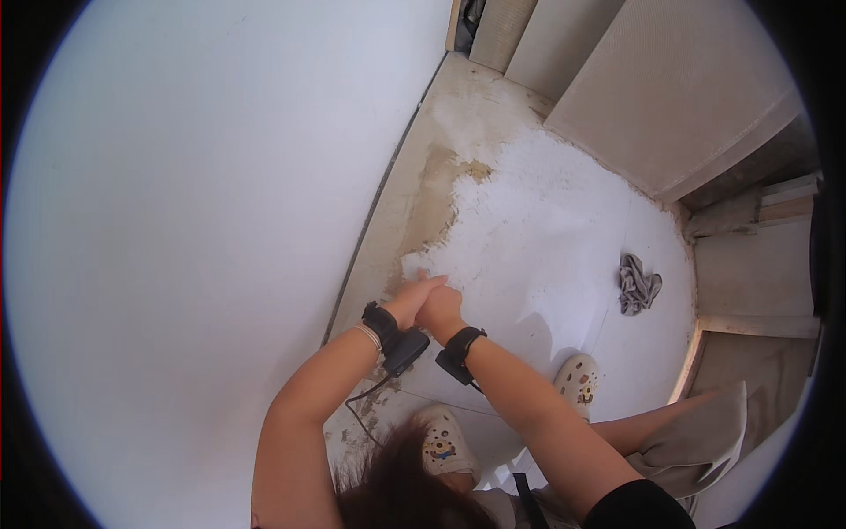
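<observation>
My left hand (410, 300) and my right hand (441, 308) are pressed together low over the floor, fingers closed and overlapping. What they hold, if anything, is hidden between them. They are at the ragged edge of a white layer (529, 203) that covers much of the floor. Beside that edge runs a bare strip with a damp-looking brown patch (432, 198). Each wrist wears a black strap with a small box; the left-wrist box (406, 352) and right-wrist box (456, 359) trail dark cables.
A large white wall or panel (194, 194) rises close on the left, with a dark gap along its foot. A crumpled grey cloth (638, 285) lies on the white floor to the right. Beige boards (679, 88) lean at the far right. My cream clogs (441, 445) stand on the floor.
</observation>
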`<state>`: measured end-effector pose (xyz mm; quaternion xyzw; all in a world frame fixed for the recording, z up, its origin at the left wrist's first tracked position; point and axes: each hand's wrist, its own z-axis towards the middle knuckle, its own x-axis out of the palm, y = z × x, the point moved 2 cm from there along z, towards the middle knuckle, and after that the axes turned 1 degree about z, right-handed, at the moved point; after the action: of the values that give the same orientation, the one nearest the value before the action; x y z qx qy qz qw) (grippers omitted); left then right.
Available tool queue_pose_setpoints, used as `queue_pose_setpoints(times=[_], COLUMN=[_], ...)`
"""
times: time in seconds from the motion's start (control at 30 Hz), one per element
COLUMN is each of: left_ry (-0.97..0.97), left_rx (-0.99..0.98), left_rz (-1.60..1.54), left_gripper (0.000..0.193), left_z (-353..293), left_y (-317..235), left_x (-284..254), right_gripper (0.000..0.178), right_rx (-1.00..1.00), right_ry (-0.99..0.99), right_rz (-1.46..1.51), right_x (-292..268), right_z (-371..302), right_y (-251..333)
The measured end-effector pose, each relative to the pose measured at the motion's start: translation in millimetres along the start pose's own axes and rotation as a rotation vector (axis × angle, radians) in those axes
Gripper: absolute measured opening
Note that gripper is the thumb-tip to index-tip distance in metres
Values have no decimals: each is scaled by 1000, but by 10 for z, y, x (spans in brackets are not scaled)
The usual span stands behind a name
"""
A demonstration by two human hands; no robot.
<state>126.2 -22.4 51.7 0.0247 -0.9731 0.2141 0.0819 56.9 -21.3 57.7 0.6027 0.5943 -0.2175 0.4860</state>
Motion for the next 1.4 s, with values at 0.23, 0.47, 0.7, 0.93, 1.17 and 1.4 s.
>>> queue_pose_setpoints(times=[0.23, 0.47, 0.7, 0.93, 1.17, 1.4], left_ry=[-256, -499, -475, -314, -403, -466], left_rx=[261, 429, 404, 352, 525, 558], left_rz=[-7, 397, 637, 811, 666, 661], left_gripper=[45, 46, 53, 57, 51, 42], left_z=[445, 212, 352, 44, 328, 74], left_y=[-156, 111, -137, -116, -424, 22], left_x=[-170, 106, 171, 331, 104, 247], right_gripper=[23, 33, 45, 45, 34, 22], right_rx=[20, 125, 126, 66, 137, 76], right_ry=[-51, -261, -154, -336, -248, -320], right_rz=[-22, 105, -90, -111, 107, 89], right_x=[-81, 96, -10, 895, 107, 347], right_z=[346, 40, 428, 354, 579, 199], right_y=[44, -106, -162, -697, -256, -299])
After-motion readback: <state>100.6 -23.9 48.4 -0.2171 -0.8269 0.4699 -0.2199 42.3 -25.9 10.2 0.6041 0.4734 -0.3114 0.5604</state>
